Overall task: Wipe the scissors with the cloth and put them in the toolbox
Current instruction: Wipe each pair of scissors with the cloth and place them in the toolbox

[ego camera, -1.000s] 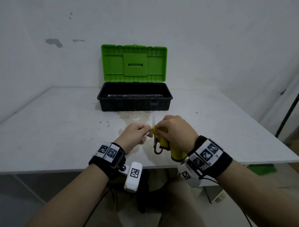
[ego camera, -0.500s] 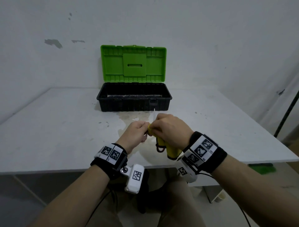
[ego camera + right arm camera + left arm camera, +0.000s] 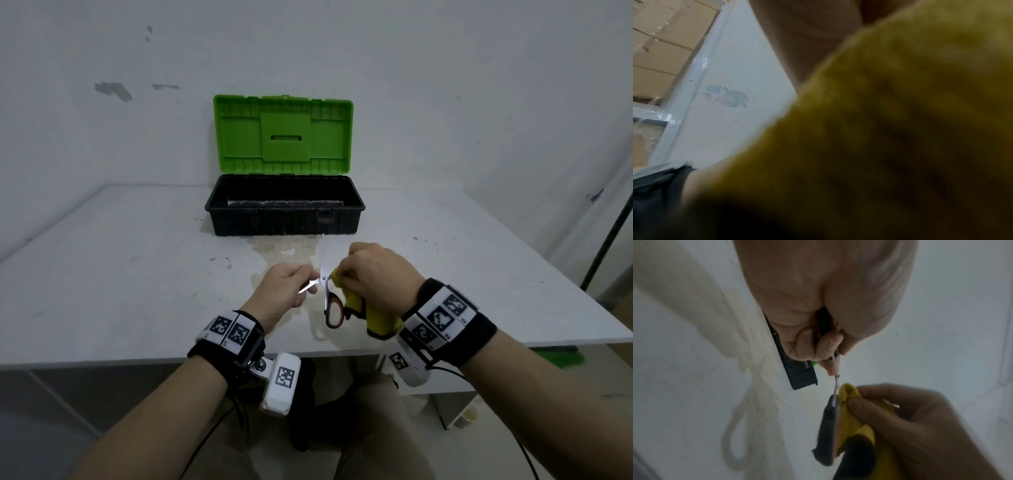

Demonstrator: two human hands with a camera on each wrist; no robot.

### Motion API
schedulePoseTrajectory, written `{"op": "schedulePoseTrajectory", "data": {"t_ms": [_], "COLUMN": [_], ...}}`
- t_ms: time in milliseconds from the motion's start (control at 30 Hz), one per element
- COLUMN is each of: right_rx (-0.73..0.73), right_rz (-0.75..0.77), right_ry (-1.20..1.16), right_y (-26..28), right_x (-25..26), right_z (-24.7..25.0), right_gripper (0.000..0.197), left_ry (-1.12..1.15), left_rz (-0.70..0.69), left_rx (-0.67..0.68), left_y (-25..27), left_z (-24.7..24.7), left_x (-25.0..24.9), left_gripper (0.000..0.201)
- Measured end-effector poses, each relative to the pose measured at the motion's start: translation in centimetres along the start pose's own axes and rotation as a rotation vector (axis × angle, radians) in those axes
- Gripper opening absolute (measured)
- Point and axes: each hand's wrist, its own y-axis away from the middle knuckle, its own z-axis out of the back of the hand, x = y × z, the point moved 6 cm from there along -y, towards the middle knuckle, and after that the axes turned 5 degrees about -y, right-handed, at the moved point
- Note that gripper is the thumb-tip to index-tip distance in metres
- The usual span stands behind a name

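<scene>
The scissors (image 3: 324, 291) hang spread just above the white table (image 3: 120, 274). One steel blade points up; the other runs left into my left hand (image 3: 313, 281), which pinches it near the pivot (image 3: 833, 363). My right hand (image 3: 342, 275) grips a yellow cloth (image 3: 378, 318) bunched against the scissors at the pivot, with one handle wrapped inside. The red and black handle loop (image 3: 334, 311) hangs free. In the right wrist view the yellow cloth (image 3: 900, 129) fills most of the picture. The black toolbox (image 3: 284, 205) stands behind my hands with its green lid (image 3: 282, 133) upright.
A yellowish stain (image 3: 284, 250) spreads on the table between the toolbox and my hands. The table's front edge runs just below my wrists. A dark pole (image 3: 609, 240) leans at the far right, and something green (image 3: 561, 356) lies on the floor below.
The scissors have swung open: before, one closed blade pointed up, now a second blade lies leftward in my left hand and the handle loop shows. Both hands stay nearly in place.
</scene>
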Motion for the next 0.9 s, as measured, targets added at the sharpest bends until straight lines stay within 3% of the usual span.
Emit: {"op": "schedulePoseTrajectory", "data": {"t_ms": [167, 267, 433, 533, 700, 900], "right_rx": [-0.076, -0.041, 0.052, -0.075, -0.102, -0.142], "right_rz": [0.055, 0.104, 0.080, 0.100, 0.112, 0.086], "right_ry": [-0.042, -0.035, 0.004, -0.064, -0.078, -0.117], "right_y": [0.1, 0.1, 0.6, 0.4, 0.2, 0.3], "right_x": [-0.1, 0.9, -0.5, -0.1, 0.7, -0.3], "right_z": [1.0, -0.2, -0.3, 1.2, 0.5, 0.3], "right_gripper": [0.022, 0.023, 0.022, 0.020, 0.025, 0.024], "left_ry": [0.038, 0.093, 0.191, 0.161, 0.009, 0.018], "left_rz": [0.015, 0.013, 0.058, 0.056, -0.048, -0.107], "left_rx": [0.043, 0.073, 0.014, 0.038, 0.084, 0.057], "left_y": [-0.2, -0.1, -0.1, -0.2, -0.3, -0.6], "left_z": [-0.2, -0.8, 0.4, 0.1, -0.9, -0.6], "left_x": [-0.4, -0.9, -0.8, -0.8, -0.9, -0.9], "left_gripper": [0.024, 0.023, 0.020, 0.021, 0.028, 0.027]}}
